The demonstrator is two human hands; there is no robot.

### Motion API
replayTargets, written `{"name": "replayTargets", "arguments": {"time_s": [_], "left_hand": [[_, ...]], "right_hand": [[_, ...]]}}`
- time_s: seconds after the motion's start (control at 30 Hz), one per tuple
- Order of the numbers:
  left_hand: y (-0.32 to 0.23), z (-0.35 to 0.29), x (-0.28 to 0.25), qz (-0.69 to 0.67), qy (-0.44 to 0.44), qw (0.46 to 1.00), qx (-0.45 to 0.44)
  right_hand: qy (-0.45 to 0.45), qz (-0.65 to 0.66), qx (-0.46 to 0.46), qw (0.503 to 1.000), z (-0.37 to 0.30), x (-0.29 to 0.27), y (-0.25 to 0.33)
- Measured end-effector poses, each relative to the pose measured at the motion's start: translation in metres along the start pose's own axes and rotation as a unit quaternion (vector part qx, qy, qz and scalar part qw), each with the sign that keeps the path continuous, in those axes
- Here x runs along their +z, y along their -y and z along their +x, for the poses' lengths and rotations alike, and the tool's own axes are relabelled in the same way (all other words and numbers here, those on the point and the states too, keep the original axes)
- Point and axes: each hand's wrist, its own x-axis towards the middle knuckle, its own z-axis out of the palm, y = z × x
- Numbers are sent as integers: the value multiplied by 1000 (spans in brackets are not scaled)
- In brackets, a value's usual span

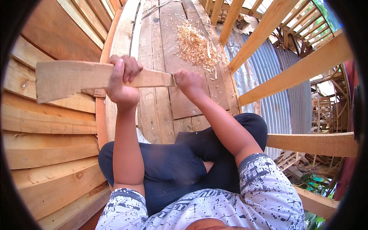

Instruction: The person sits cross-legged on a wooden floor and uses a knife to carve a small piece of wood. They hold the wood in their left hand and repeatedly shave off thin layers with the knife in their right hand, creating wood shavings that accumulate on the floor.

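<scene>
My left hand (124,78) is wrapped round a flat, pale piece of wood (73,76) cut to a shape. Its broad end points left, and it narrows toward the right, held up level over the floor. At the narrow tip my right hand (189,83) is closed in a fist, right against the wood's end. A small dark spot shows between the fist and the tip; what the fingers hold, if anything, is hidden.
I sit cross-legged on a plank floor (155,111). A heap of wood shavings (197,46) lies ahead, right of centre. A board wall (50,126) rises on my left. Wooden railing posts (264,36) stand on my right, with corrugated metal sheets (268,88) beyond.
</scene>
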Motion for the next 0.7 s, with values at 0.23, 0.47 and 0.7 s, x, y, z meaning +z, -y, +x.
{"name": "replayTargets", "arguments": {"time_s": [0.23,0.47,0.7], "left_hand": [[3,-9,7,1,65,998,18],[8,-14,16,-4,40,999,27],[2,-12,0,-28,36,999,10]], "right_hand": [[-82,114,16,990,1,-5,-22],[-87,96,3,992,-7,23,-18],[-53,-25,-55,997,-2,15,-15]]}}
